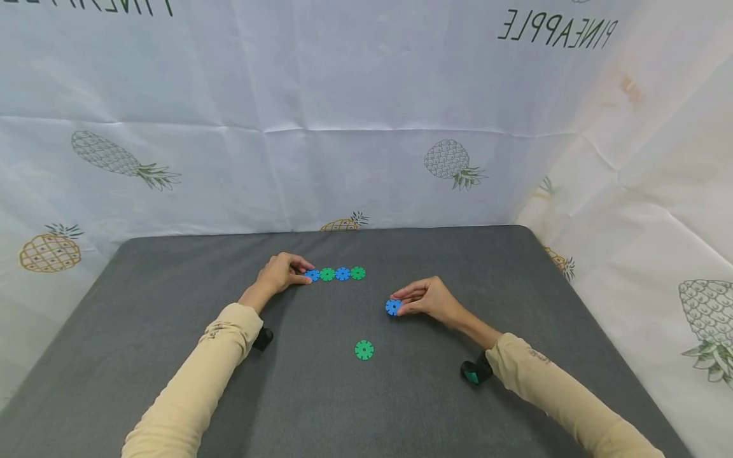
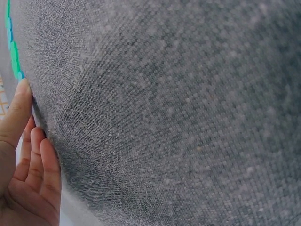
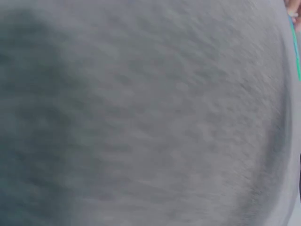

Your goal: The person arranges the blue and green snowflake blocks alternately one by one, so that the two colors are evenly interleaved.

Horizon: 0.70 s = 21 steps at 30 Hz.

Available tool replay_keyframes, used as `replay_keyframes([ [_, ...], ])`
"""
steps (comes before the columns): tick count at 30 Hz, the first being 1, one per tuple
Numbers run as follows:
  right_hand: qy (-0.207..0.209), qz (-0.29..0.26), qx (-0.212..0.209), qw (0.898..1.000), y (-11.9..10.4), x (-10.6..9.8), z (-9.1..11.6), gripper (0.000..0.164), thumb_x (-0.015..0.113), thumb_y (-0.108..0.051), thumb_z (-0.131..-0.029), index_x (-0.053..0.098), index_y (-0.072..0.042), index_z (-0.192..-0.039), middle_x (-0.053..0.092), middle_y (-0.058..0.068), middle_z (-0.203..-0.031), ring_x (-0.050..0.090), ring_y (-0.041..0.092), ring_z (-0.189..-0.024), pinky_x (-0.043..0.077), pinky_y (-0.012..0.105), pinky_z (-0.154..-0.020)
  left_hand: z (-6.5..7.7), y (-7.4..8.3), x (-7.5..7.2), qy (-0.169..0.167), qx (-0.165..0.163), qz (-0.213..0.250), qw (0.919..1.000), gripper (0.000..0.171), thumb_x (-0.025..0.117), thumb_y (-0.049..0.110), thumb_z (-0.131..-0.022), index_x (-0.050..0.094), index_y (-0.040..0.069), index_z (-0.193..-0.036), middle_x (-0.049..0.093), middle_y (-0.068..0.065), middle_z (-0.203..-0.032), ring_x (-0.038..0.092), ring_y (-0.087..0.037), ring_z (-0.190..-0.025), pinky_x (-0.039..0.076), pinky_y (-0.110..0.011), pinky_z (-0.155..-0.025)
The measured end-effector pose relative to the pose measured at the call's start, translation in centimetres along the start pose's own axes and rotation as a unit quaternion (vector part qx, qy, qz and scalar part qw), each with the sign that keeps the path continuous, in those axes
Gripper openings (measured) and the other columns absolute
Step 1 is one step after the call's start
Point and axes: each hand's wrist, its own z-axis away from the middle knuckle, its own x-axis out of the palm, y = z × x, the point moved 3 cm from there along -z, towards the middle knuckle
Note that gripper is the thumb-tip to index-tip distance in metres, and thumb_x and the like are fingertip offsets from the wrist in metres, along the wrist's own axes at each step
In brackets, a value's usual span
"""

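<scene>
In the head view, a row of notched plastic discs in alternating blue and green lies toward the back of the table. My left hand [image 1: 279,272] pinches the blue disc [image 1: 313,275] at the row's left end; beyond it come a green disc [image 1: 327,274], a blue disc [image 1: 342,274] and another green disc [image 1: 357,273]. To the right and nearer, my right hand [image 1: 431,301] holds a separate blue notched disc [image 1: 392,308] between thumb and fingers. The left wrist view shows my left thumb [image 2: 19,106] against the end of the row. My right hand is outside the right wrist view.
A loose green notched disc [image 1: 359,350] lies on the grey tabletop [image 1: 321,401], nearer than both hands. Black wrist devices [image 1: 476,370] sit below the sleeves. A white pineapple-print cloth [image 1: 366,83] hangs behind the table and along the right side.
</scene>
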Motion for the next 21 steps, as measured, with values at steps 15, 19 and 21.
replay_keyframes([
  [15,0.046,0.011,0.001,0.999,0.0,-1.4,-2.1,0.036,0.08,0.001,-0.073,0.069,0.011,-0.106,0.072,0.015,-0.1,0.07,0.019,-0.086,0.056,0.037,-0.074,0.0,0.2,0.2,0.01,0.002,-0.005,0.9999,0.032,0.078,0.02,-0.082,0.073,0.01,-0.112,0.067,-0.006,-0.099,0.061,-0.02,-0.082,0.044,-0.034,-0.065],
  [19,0.055,0.006,-0.006,0.998,0.0,-1.6,-2.8,0.036,0.079,0.001,-0.074,0.069,0.011,-0.106,0.071,0.015,-0.101,0.071,0.02,-0.086,0.056,0.038,-0.074,0.1,0.2,0.1,0.014,0.003,-0.006,0.9999,0.031,0.078,0.019,-0.082,0.073,0.009,-0.111,0.066,-0.006,-0.098,0.061,-0.02,-0.081,0.043,-0.034,-0.065],
  [21,0.063,0.006,-0.004,0.998,0.0,-1.8,-3.1,0.035,0.079,0.001,-0.074,0.069,0.01,-0.106,0.072,0.015,-0.101,0.071,0.02,-0.087,0.056,0.038,-0.074,0.2,0.2,0.1,0.014,0.004,-0.005,0.9999,0.031,0.077,0.019,-0.082,0.073,0.009,-0.111,0.066,-0.006,-0.097,0.06,-0.02,-0.08,0.043,-0.034,-0.065],
])
